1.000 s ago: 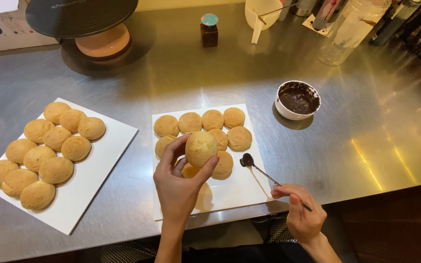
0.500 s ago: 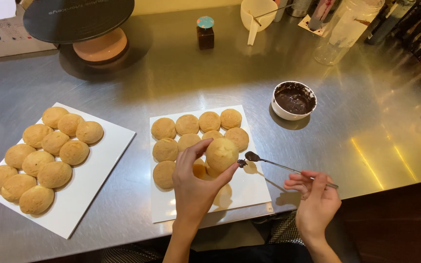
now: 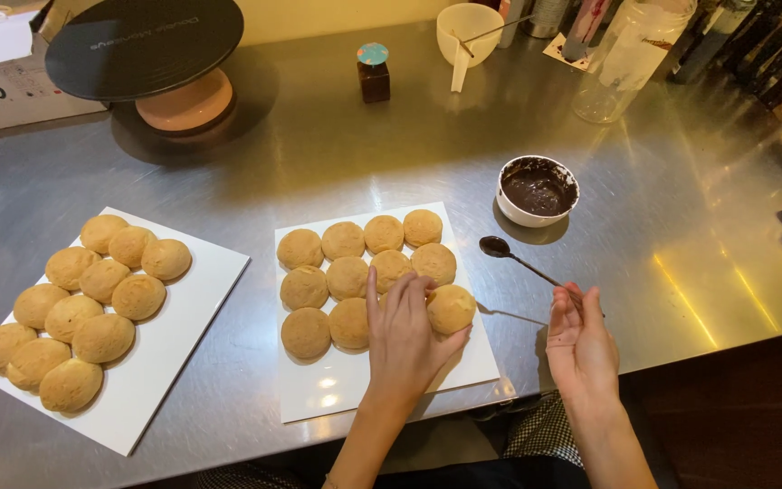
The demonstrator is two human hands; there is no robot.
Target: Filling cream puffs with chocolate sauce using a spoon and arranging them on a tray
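Brushed steel counter (image 3: 337, 172) stretching out in front of me, shiny enough to throw back the lights. Up in the far left corner sits a black round turntable (image 3: 142, 45) on its pale base, parked out of the way. Nearer, on my left, a big white square tray (image 3: 183, 335) carries a heap of round golden buns (image 3: 92, 308), crowded toward its far corner. Dead centre, a second white tray (image 3: 337, 398) with more of the golden buns in neat rows, near edge bare. My left hand (image 3: 405, 340) is down on that tray, fingers spread and curved over a bun in the near row; I can't quite see it under my palm, so call it a loose cover, not a firm grip. Just beside my fingertips lies another round bun (image 3: 452, 309), at the row's right end. Off to the right, a small white bowl of dark chocolate (image 3: 538, 190), close enough to dip into. My right hand (image 3: 581, 344) pinches the handle of a long thin metal spoon (image 3: 522, 261), held low over the counter between tray and bowl, its chocolate-coated tip pointing at the bowl.
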